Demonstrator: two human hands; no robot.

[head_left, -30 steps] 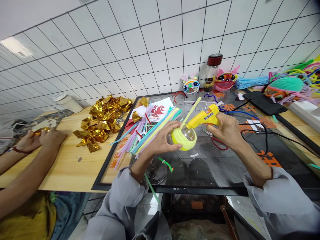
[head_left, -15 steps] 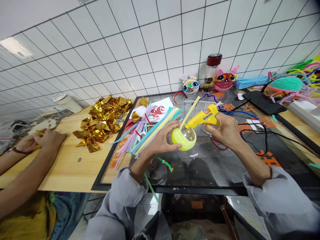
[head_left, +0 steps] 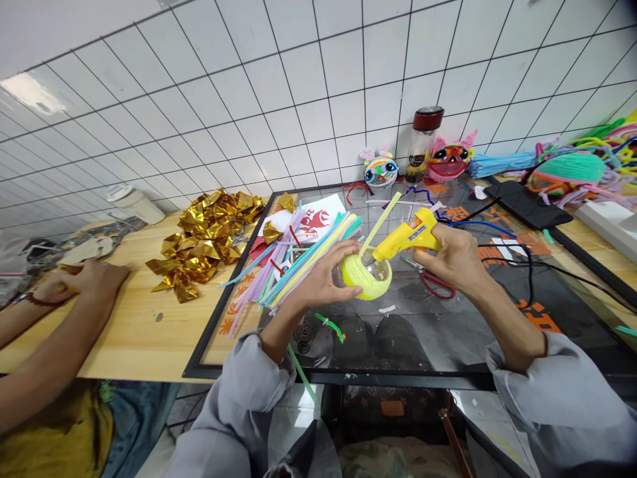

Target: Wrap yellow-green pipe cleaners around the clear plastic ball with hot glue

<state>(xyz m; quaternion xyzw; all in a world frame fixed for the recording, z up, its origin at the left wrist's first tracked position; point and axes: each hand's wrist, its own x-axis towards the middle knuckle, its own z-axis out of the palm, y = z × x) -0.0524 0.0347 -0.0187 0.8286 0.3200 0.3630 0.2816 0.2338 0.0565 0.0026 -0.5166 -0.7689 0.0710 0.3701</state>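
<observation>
My left hand (head_left: 334, 273) grips a clear plastic ball (head_left: 371, 282) partly wrapped in yellow pipe cleaner. A loose end of that yellow pipe cleaner (head_left: 381, 222) sticks up from the ball, angled to the right. In my right hand (head_left: 452, 257) is a yellow hot glue gun (head_left: 405, 238), my fingers closed round its handle. Its nozzle points down left at the ball's wrapped edge; whether it touches cannot be made out. Under my left wrist and beyond it lies a bundle of coloured pipe cleaners (head_left: 298, 265).
Red-handled scissors (head_left: 438, 284) lie beneath my right hand. Two decorated balls (head_left: 381, 170) and a bottle (head_left: 422, 147) stand by the wall. A phone (head_left: 530, 204) and black cable (head_left: 530, 265) are at right. Gold folded pieces (head_left: 209, 226) and another person's hands (head_left: 82, 282) are at left.
The glue gun and my right hand have shifted slightly right, its nozzle moving a little along the ball's edge. My left hand holds the ball in nearly the same place.
</observation>
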